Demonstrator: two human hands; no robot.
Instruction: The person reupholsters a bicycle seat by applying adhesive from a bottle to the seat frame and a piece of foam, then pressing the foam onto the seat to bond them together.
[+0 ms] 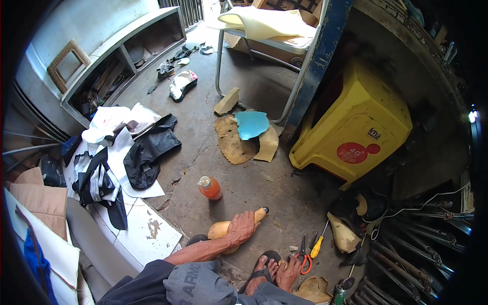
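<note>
My left hand point(243, 226) is closed round a tan shoe last point(218, 230) on the floor, a foot-shaped form with a dark tip at its far right end. My palm and fingers hide its middle. My right hand point(288, 272) is low beside my sandalled foot point(263, 268), its fingers slightly bent and apart, with nothing visible in them. Just right of it lie orange-handled scissors point(306, 262) and a yellow-handled screwdriver point(317, 247). A bottle of orange liquid point(210, 188) stands beyond my left hand.
A yellow plastic stool point(356, 127) lies tipped at the right. Another shoe last point(343, 234) rests near several metal rods point(406, 269). Foam and blue sheet scraps point(252, 125) lie ahead, below a metal-framed chair point(219, 66). Black and white material point(147, 152) is heaped at the left.
</note>
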